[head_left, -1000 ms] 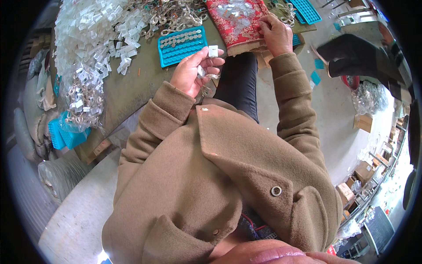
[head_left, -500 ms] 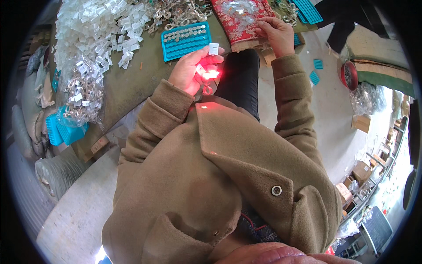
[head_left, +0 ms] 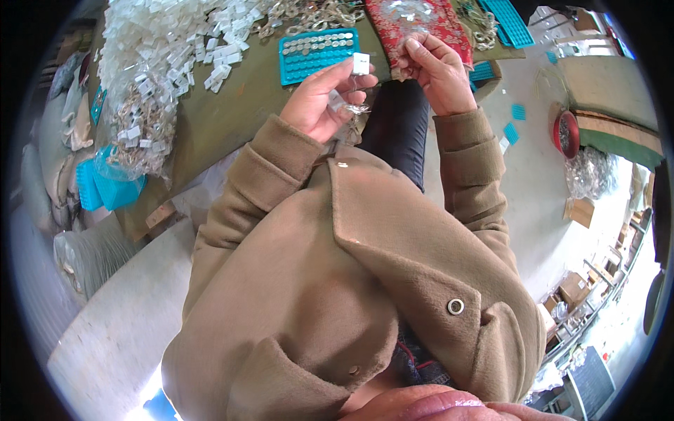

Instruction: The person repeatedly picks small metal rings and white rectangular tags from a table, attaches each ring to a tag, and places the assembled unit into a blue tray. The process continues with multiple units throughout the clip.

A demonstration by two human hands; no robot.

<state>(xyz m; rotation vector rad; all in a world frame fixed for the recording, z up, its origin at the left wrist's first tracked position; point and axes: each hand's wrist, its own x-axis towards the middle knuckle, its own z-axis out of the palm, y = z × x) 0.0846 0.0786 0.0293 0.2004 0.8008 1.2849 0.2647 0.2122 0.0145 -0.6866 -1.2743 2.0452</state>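
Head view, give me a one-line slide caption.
Left hand pinches a small white tag; right hand fingers clear plastic.

Tan wool coat, wide lapels, metal snap buttons, long cuffed sleeves.

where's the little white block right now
In the head view, the little white block is pinched at the fingertips of the left hand, just below the teal tray on the table.
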